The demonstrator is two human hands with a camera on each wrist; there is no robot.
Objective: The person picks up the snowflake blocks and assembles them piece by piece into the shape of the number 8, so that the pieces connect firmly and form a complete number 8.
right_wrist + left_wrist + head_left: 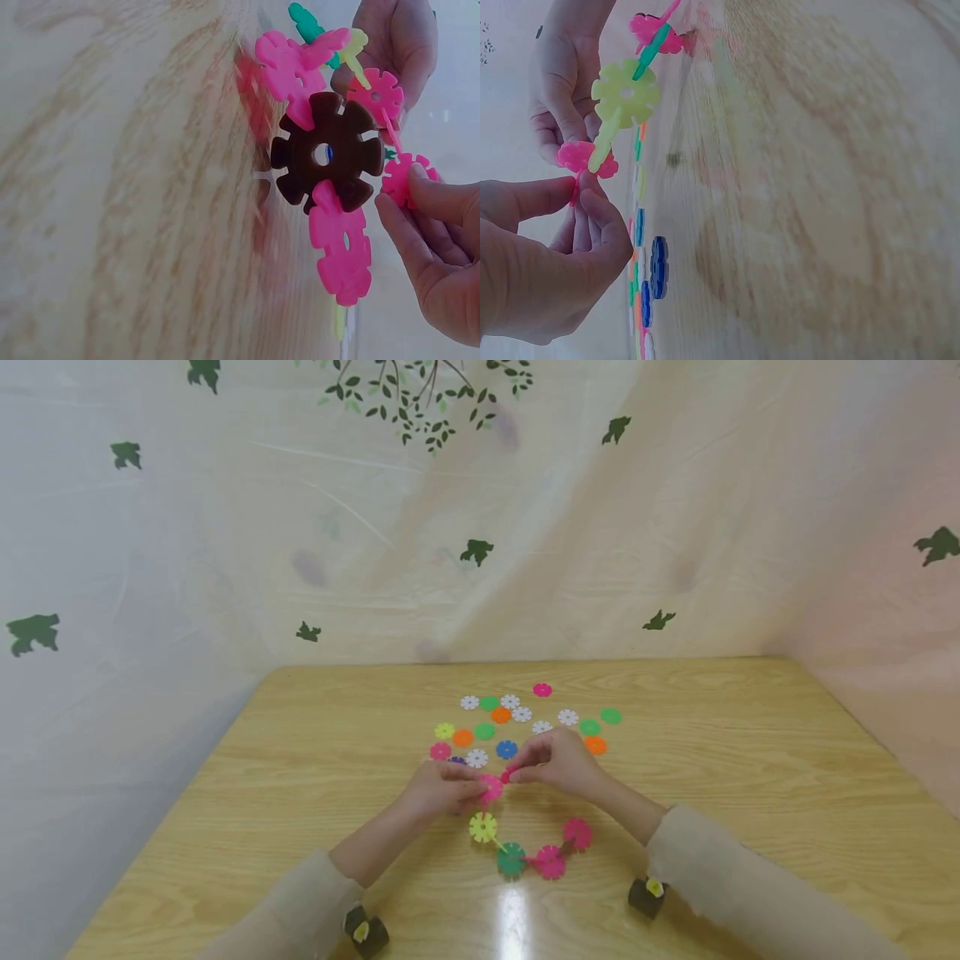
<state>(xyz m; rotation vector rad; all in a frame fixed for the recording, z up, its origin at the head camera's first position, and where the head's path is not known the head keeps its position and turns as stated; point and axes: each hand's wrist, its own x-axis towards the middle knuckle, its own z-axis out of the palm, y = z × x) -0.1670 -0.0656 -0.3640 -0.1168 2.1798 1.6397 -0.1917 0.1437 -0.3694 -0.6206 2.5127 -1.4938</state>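
Note:
Notched plastic discs are joined edge to edge in a curved chain above the table's near middle. My left hand pinches a pink disc at one end. There, my right hand pinches another pink disc between thumb and fingers; in the right wrist view it meets the left hand's disc through a thin edge-on pink piece. Away from the hands run yellow discs, a green disc, pink discs, a brown disc and an end pink disc.
Loose discs in white, green, orange, yellow, pink and blue lie scattered flat beyond the hands on the wooden table. A pale curtain with green leaf shapes hangs behind. Both sleeves carry a small dark strapped piece.

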